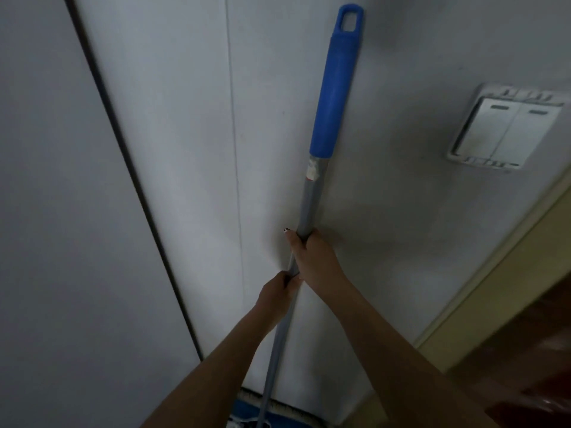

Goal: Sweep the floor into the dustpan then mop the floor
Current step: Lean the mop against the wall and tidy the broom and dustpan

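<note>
A mop with a grey metal pole and a blue plastic grip stands nearly upright against the white wall. My right hand grips the grey pole, above my left hand, which holds the same pole just below it. The mop head, blue with pale fringe, shows at the bottom edge, partly hidden behind my left forearm. No broom or dustpan is in view.
A white wall with a dark vertical seam fills the view. A double light switch sits on the wall at the right. A cream door frame and dark reddish wood lie at the lower right.
</note>
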Available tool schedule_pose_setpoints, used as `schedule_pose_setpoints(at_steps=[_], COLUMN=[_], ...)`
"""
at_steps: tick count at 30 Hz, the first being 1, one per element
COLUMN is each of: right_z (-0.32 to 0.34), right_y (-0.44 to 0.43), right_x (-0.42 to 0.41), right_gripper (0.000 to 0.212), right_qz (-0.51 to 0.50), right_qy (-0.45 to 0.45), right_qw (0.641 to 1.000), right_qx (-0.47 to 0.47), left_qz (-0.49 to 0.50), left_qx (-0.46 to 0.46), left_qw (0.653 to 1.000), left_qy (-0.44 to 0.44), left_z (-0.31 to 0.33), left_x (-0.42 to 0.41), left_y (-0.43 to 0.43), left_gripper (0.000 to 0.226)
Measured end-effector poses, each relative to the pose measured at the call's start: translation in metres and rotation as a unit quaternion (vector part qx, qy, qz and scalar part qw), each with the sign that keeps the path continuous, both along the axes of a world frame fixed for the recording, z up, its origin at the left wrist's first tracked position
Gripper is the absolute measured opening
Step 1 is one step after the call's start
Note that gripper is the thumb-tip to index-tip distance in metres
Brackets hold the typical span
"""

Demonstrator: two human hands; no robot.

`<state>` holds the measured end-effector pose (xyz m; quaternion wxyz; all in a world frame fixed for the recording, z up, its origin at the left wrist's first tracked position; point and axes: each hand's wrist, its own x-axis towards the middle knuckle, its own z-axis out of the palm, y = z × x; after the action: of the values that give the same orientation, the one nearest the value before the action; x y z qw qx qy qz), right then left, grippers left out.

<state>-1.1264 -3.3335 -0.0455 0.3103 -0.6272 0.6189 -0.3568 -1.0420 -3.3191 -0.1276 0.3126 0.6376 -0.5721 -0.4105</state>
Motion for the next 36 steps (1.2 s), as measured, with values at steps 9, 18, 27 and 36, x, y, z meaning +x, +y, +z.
schedule_pose_setpoints(at_steps=[9, 18, 27, 36], right_z=[-0.006, 0.001, 0.0, -0.02], right_y=[0.016, 0.033, 0.035, 0.029], right_x=[-0.044, -0.093, -0.122, -0.125], right_gripper=[0.039, 0.044, 0.026, 0.021], right_qz=[-0.078, -0.101, -0.067, -0.046], right_qy=[0.05, 0.078, -0.096, -0.105], right_qw=[0.994, 0.99, 0.993, 0.993], right_qx=[-0.053, -0.055, -0.019, -0.038], left_qz=[-0.029, -0.068, -0.055, -0.036], left_qx=[-0.009, -0.001, 0.029, -0.082], left_qw=[0.999, 0.993, 0.99, 0.995], left_qy=[-0.028, -0.094, -0.124, -0.052], left_z=[0.0, 0.0, 0.011, 0.038], left_x=[-0.04, -0.076, -0.085, -0.078], left_y=[0.003, 0.006, 0.005, 0.009], left_gripper=[0.028, 0.038, 0.051, 0.023])
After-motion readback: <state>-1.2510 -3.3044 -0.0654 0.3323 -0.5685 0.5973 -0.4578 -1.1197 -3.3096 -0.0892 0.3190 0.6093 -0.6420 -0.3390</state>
